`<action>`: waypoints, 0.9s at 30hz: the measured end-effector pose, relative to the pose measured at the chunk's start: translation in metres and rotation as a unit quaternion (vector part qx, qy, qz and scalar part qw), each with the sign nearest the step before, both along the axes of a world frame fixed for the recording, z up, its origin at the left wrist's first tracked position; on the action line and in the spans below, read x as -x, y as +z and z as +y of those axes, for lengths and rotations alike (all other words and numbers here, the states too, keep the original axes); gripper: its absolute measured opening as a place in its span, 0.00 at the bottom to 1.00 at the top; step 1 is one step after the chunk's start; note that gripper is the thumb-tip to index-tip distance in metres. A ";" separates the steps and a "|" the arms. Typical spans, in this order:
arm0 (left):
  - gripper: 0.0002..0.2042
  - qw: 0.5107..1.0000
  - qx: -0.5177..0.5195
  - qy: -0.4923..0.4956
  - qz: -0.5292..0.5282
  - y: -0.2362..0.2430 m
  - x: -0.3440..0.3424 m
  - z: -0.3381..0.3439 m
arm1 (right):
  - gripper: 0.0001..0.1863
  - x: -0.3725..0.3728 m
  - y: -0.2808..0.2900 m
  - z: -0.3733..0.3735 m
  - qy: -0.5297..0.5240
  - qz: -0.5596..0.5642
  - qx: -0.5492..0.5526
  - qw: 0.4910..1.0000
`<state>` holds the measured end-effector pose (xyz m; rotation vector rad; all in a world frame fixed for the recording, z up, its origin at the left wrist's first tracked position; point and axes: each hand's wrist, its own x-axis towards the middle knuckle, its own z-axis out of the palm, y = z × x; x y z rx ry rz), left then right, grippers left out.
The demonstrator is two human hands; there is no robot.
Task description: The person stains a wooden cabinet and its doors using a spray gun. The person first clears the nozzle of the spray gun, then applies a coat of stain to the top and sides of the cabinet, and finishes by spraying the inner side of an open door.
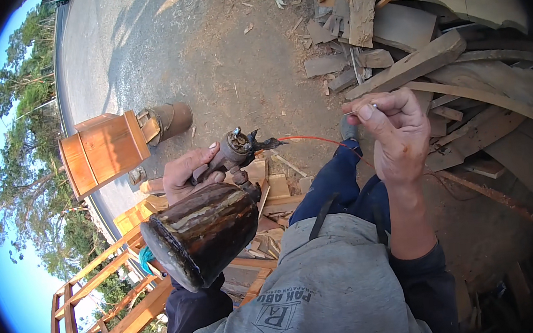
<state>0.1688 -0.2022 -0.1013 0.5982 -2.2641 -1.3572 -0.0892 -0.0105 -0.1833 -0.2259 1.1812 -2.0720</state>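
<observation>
My left hand [184, 177] is wrapped around the grip of a worn spray gun [239, 146]. Below the gun hangs its stained brown metal cup [214, 226], tilted, with its flat round bottom facing the lower left. Dark torn wrapping clings to the gun's right end, where a thin red-orange hose [315, 137] runs off to the right and passes behind my right wrist. Raised on the right and apart from the gun, my right hand [397, 125] pinches a thin, needle-like metal piece [352, 112] between thumb and fingers. Its exact kind is too small to make out.
Scrap boards and offcuts [407, 31] are heaped at the right. An orange-brown wooden cabinet [105, 155] stands left beside a rusty drum-like object [175, 121]. A slatted wooden frame [114, 316] fills the lower left. My foot [348, 126] rests on the dirt ground ahead.
</observation>
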 end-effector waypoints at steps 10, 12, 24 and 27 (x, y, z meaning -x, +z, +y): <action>0.25 0.991 -0.036 -0.107 -0.074 0.024 0.013 -0.003 | 0.10 -0.056 0.031 -0.038 0.082 -0.102 0.139 0.982; 0.26 0.989 -0.043 -0.124 -0.074 0.024 0.012 -0.006 | 0.08 -0.060 0.027 -0.040 0.072 -0.090 0.183 0.976; 0.28 0.987 -0.018 -0.146 -0.068 0.016 0.008 -0.019 | 0.11 -0.059 0.020 -0.052 0.065 -0.004 0.180 0.981; 0.28 0.984 -0.016 -0.152 -0.087 0.018 0.014 -0.020 | 0.11 -0.060 0.015 -0.054 0.064 -0.002 0.181 0.981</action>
